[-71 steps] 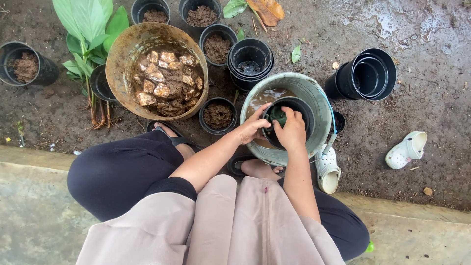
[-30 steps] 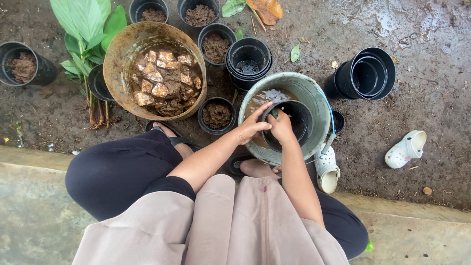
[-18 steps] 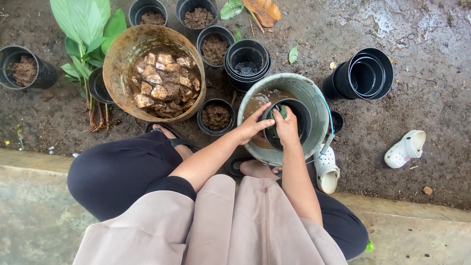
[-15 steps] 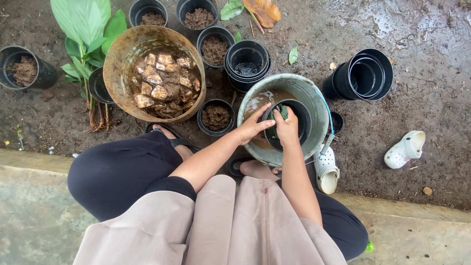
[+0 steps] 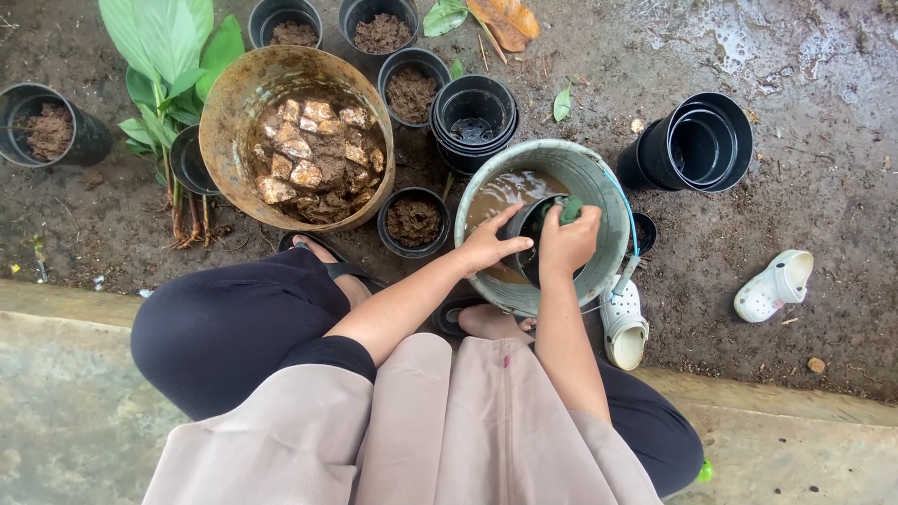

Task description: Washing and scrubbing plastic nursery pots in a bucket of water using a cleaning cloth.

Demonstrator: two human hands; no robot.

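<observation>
A pale green bucket (image 5: 599, 187) of muddy brown water stands before my knees. Inside it sits a black plastic pot (image 5: 527, 224), tilted in the water. My left hand (image 5: 490, 245) grips the pot's near-left rim. My right hand (image 5: 567, 245) is closed on a green scrub pad (image 5: 569, 208) and presses it against the pot's right side. Most of the pot is hidden under my hands.
A rusty round basin (image 5: 234, 103) of soil and brown chunks stands left of the bucket. Several black pots of soil (image 5: 413, 221) ring it, plus nested bare pots (image 5: 473, 112) and a tipped stack (image 5: 697, 142). A leafy plant (image 5: 168, 56) lies far left. White clogs (image 5: 774, 284) lie right.
My right hand with the green pad has shifted from the pot's left inner rim over to its right side. The pot has tipped more. My left hand keeps its grip.
</observation>
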